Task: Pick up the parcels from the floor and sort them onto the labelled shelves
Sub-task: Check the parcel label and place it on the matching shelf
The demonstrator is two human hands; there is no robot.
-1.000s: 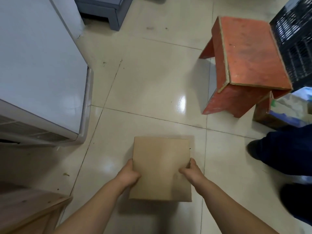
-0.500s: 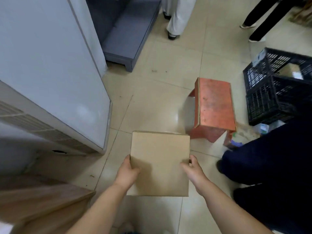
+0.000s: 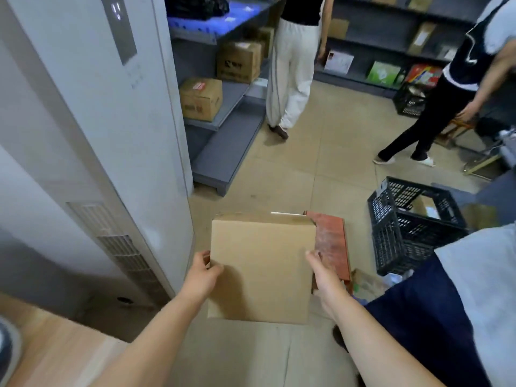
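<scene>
Presently, a flat brown cardboard parcel (image 3: 261, 268) is held in the air above the tiled floor (image 3: 307, 169), carried between both hands. The left hand (image 3: 201, 276) is closed on the parcel's left edge, thumb over the top face and fingers under it. The right hand (image 3: 324, 277) clasps the right edge likewise (its fingers are hidden beneath the board). The parcel's top face is plain, with no label visible from this view.

Just beyond the parcel's right side, a red wooden stool (image 3: 333, 241) stands on the floor, partly hidden by the parcel. Right of the stool sits a black plastic crate (image 3: 402, 236) with something inside it that cannot be made out. A tall white cabinet-type unit (image 3: 92, 129) with a vent grille fills the left of the view.

Grey shelves (image 3: 223, 141) run along the left beyond the unit, holding two brown cartons (image 3: 201, 97). A further grey shelf (image 3: 391, 40) on the far wall carries assorted boxes. Two other persons stand in the aisle: one in white trousers (image 3: 290, 76) near the left shelves, one in black trousers (image 3: 430, 113) at right, bending toward a seat.
</scene>
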